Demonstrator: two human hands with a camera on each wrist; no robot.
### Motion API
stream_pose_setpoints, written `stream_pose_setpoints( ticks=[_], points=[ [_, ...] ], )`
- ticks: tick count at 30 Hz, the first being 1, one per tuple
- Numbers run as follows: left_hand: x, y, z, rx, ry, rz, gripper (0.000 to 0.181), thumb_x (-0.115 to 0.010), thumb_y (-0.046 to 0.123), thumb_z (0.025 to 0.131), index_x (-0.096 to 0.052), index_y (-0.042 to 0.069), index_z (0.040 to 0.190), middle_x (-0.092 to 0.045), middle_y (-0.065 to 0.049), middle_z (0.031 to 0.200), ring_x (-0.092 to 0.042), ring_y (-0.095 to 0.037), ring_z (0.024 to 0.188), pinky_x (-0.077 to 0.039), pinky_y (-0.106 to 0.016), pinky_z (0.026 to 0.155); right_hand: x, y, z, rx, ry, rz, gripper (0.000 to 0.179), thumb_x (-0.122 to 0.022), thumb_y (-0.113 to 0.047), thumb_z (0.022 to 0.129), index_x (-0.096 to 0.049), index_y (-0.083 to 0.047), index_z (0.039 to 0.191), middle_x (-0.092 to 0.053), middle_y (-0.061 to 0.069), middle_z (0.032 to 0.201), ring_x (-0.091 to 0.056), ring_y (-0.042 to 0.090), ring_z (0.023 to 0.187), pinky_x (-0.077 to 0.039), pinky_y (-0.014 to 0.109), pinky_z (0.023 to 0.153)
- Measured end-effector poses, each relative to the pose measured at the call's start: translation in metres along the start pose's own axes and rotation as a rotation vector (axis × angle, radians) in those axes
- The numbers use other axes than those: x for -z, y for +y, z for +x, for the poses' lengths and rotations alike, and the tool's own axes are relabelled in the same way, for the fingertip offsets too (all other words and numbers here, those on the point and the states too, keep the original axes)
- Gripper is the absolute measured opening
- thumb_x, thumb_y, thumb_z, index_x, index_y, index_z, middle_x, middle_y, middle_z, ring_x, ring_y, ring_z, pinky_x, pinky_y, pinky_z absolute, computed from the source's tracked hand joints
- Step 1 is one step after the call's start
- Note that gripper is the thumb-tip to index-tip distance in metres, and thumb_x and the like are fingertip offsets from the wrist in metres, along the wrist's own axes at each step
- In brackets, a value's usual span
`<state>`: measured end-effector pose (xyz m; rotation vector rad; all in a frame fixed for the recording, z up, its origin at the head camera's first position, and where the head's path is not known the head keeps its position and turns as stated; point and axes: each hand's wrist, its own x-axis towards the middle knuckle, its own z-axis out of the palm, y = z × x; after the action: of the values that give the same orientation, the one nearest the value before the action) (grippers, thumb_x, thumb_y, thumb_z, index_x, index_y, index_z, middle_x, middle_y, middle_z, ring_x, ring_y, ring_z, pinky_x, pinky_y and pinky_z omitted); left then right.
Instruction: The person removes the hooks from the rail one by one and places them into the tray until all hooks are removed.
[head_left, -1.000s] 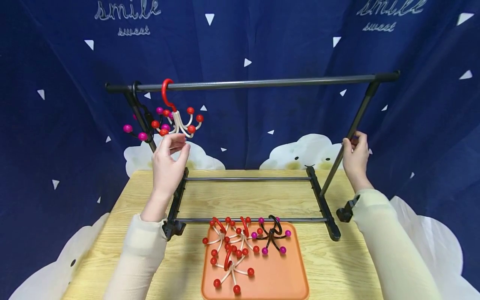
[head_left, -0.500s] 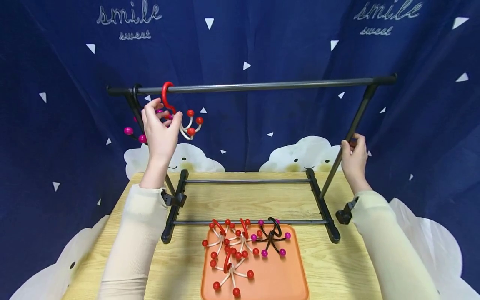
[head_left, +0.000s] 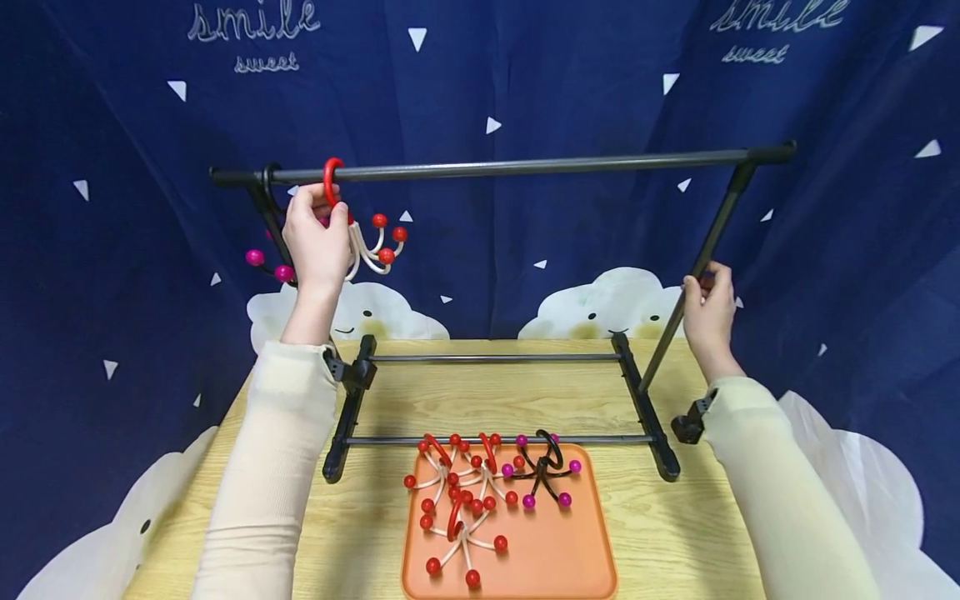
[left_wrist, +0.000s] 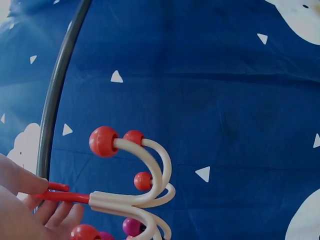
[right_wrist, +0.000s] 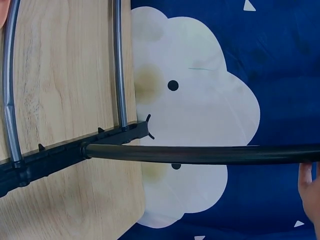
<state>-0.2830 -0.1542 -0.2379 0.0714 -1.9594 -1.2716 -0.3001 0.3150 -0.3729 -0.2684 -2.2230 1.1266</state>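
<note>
The left hand (head_left: 318, 246) pinches the red-hooked hanger (left_wrist: 115, 199) hung near the left end of the rail (head_left: 525, 167), seemingly to control it, while the right hand (head_left: 711, 321) grips the right post (head_left: 717, 233), presumably for steadiness.

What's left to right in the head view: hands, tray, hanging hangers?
Hanging black hanger's hook, left hand, white arms of the hanging red-hooked hanger, orange tray, right hand.

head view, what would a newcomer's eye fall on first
Likely the red-hooked hanger near the left end of the rack's top rail, its hook held by the left hand. Next, the orange tray at the bottom centre, with red-and-white hangers and one black-and-magenta hanger.
</note>
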Motion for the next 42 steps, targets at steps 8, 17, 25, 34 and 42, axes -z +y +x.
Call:
stream_pose_setpoints(
  ticks=[8, 17, 25, 34, 42],
  points=[
    [0.002, 0.002, 0.004, 0.020, 0.021, -0.014, 0.018, -0.058, 0.005, 0.084, -0.063, 0.005, 0.101, -0.063, -0.009, 0.097, -0.061, -0.014, 0.087, -0.042, -0.018, 0.081, -0.001, -0.001, 0.001, 0.000, -0.005, -0.002, 0.041, -0.039, -0.034, 0.096, -0.037, -0.009, 0.128, -0.048, 0.012, 0.113, -0.048, 0.014, 0.094, -0.038, 0.025, 0.082],
    [0.006, 0.015, 0.001, -0.011, 0.030, -0.102, 0.017, -0.060, 0.006, 0.085, -0.064, 0.008, 0.101, -0.064, -0.009, 0.097, -0.060, -0.013, 0.088, -0.038, -0.019, 0.087, 0.000, -0.002, 0.002, 0.000, -0.001, -0.007, 0.041, -0.039, -0.034, 0.096, -0.037, -0.009, 0.128, -0.048, 0.011, 0.112, -0.047, 0.011, 0.092, -0.037, 0.025, 0.081],
    [0.008, 0.026, -0.005, -0.031, 0.012, -0.186, 0.017, -0.060, 0.005, 0.084, -0.064, 0.008, 0.101, -0.065, -0.008, 0.095, -0.060, -0.009, 0.085, -0.045, -0.017, 0.076, -0.001, -0.002, 0.002, -0.005, -0.008, -0.008, 0.042, -0.039, -0.035, 0.096, -0.036, -0.010, 0.129, -0.048, 0.009, 0.111, -0.046, 0.009, 0.090, -0.037, 0.024, 0.080],
    [0.008, 0.025, -0.029, -0.031, -0.050, -0.287, 0.020, -0.063, 0.006, 0.084, -0.064, 0.005, 0.103, -0.065, -0.008, 0.095, -0.061, -0.009, 0.083, -0.048, -0.018, 0.073, -0.001, -0.003, 0.001, -0.002, 0.012, -0.003, 0.038, -0.043, -0.030, 0.095, -0.038, -0.009, 0.127, -0.050, 0.009, 0.109, -0.046, 0.004, 0.086, -0.037, 0.022, 0.079],
    [0.004, 0.018, -0.053, -0.073, -0.127, -0.284, 0.020, -0.064, 0.006, 0.082, -0.064, 0.002, 0.102, -0.065, -0.008, 0.099, -0.062, -0.006, 0.086, -0.049, -0.017, 0.074, -0.001, -0.001, 0.000, 0.001, 0.012, 0.005, 0.039, -0.042, -0.030, 0.095, -0.038, -0.008, 0.127, -0.050, 0.010, 0.110, -0.046, 0.003, 0.086, -0.037, 0.021, 0.079]
  ],
)
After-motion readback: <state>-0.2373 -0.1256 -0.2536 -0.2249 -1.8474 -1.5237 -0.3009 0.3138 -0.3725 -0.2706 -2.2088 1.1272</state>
